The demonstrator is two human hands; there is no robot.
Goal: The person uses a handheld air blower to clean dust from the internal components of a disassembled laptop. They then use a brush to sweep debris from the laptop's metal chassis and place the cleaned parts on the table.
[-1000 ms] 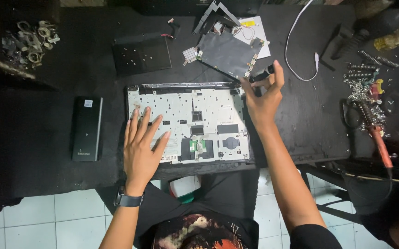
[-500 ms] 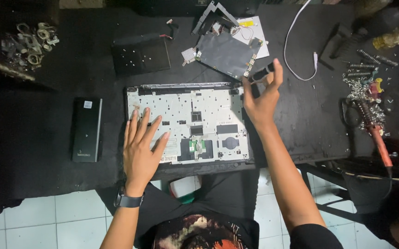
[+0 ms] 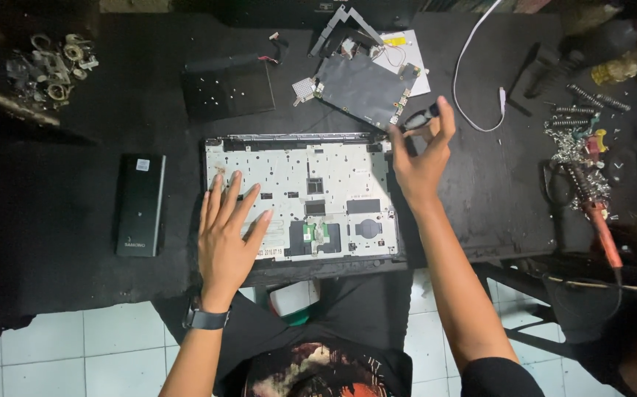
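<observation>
Bare mat (image 3: 480, 184) between laptop chassis (image 3: 296, 176), screws (image 3: 576, 147)

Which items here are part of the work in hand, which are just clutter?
In hand:
- white opened laptop chassis, left hand flat on it
- small black part pinched in right hand

Lying about:
- dark circuit board
- black rectangular battery
- white cable
- red-handled tool
- black cover panel

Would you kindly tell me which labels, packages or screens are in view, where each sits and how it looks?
Small pale square label: top end of the long black battery pack, left of the open laptop base.
Thin white sticker strip: laptop base's near edge, beside the left hand.
No packages or screens.
</observation>
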